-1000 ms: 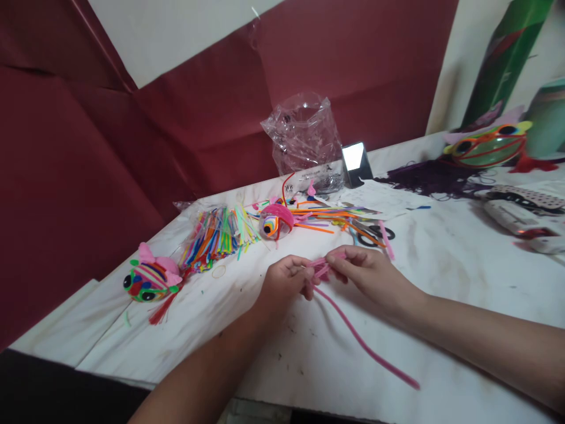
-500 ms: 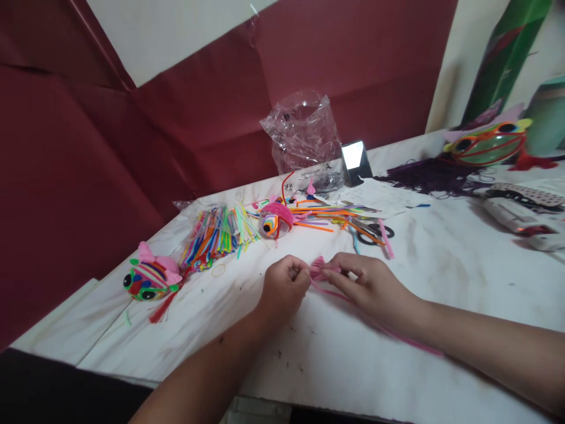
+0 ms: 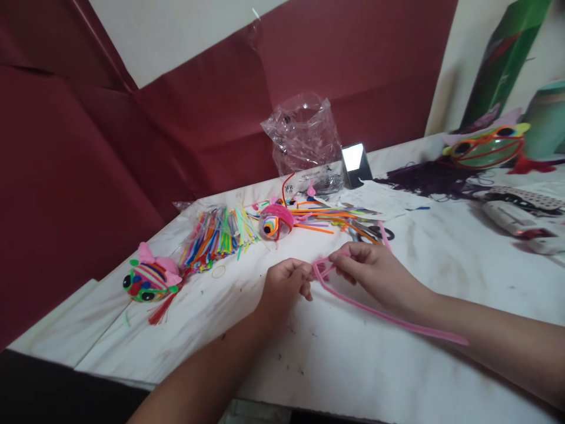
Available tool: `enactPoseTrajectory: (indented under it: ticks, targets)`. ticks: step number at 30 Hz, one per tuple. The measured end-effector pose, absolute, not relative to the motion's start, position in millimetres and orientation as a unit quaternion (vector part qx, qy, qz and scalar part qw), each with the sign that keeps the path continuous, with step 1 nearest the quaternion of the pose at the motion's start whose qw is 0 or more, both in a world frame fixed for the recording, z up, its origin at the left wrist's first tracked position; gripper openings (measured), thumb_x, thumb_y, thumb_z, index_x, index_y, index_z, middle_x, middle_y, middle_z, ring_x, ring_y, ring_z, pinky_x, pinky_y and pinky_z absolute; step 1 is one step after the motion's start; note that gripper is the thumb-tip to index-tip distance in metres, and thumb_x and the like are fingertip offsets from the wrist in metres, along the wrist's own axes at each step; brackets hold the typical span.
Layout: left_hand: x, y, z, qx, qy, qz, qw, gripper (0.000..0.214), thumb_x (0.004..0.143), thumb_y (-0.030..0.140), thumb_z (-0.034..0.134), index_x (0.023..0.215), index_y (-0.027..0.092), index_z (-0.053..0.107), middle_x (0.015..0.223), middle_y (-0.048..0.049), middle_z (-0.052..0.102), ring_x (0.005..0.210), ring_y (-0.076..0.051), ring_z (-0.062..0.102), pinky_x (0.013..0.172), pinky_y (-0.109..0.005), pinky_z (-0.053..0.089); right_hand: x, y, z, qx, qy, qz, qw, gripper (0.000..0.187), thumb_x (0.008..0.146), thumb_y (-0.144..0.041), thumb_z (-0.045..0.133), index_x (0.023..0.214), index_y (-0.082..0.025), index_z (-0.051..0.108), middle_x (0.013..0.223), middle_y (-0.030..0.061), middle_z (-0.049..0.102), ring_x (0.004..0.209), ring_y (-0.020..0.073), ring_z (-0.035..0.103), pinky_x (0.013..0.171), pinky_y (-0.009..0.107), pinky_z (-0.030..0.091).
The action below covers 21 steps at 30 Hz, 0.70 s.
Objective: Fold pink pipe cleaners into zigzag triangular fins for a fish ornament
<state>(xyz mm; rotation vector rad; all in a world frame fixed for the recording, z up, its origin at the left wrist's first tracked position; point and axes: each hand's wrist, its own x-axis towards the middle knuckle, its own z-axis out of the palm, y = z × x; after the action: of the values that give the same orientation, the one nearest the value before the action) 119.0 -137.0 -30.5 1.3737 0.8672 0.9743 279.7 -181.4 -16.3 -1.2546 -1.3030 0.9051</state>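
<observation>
Both hands work a pink pipe cleaner (image 3: 379, 315) above the white table (image 3: 335, 359). My left hand (image 3: 285, 285) is closed in a pinch on the bent, looped end of it. My right hand (image 3: 375, 274) pinches the same loop from the other side, fingers closed. The long free tail runs right along the table under my right forearm. Just beyond the hands lies a half-made ball toy with pink top (image 3: 276, 222).
A bundle of coloured sticks in plastic (image 3: 216, 235) and a finished striped fish toy (image 3: 150, 280) lie to the left. Loose coloured pipe cleaners (image 3: 335, 215), black rings, a clear plastic bag (image 3: 304, 138) and a small mirror (image 3: 355, 162) sit further back. A green fish toy (image 3: 489, 144) is far right.
The pink pipe cleaner's free tail has swung from pointing down-right to lying flatter toward the right. My right hand shifted slightly up while both hands kept pinching the looped end.
</observation>
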Motion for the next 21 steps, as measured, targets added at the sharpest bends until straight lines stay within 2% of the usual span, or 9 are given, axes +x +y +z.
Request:
enactPoseTrajectory:
  ticks: [8,14,21]
  targets:
    - [116.9,-134.7,-27.7,0.540,0.333,0.325,0.701,0.022,0.069,0.031,0.063,0.063,0.012,0.054,0.054,0.0037,0.047,0.041,-0.004,0.035,0.041,-0.020,0.034,278.8,-181.7,-12.8,-0.520,-0.560,0.401,0.505,0.024,0.074,-0.032,0.055,0.056,-0.017,0.054,0.048,-0.0051,0.047,0.045,0.0070,0.040,0.045,0.020,0.031]
    - [116.2,-133.0,-28.2,0.525,0.322,0.310,0.725,0.026,0.064,0.033,0.070,0.065,0.013,0.054,0.052,0.0048,0.046,0.041,-0.003,0.036,0.041,-0.019,0.032,281.8,-180.8,-15.5,-0.512,-0.574,0.411,0.489,0.025,0.076,-0.033,0.054,0.058,-0.017,0.055,0.049,-0.0055,0.048,0.046,0.0066,0.039,0.048,0.020,0.032]
    - [115.2,-132.5,-26.9,0.521,0.294,0.290,0.747,0.029,0.059,0.031,0.075,0.065,0.014,0.053,0.051,0.0053,0.049,0.039,-0.002,0.036,0.041,-0.019,0.032,286.0,-174.9,-21.7,-0.471,-0.564,0.488,0.471,0.024,0.076,-0.034,0.054,0.060,-0.016,0.054,0.048,-0.0054,0.047,0.046,0.0064,0.039,0.047,0.021,0.030]
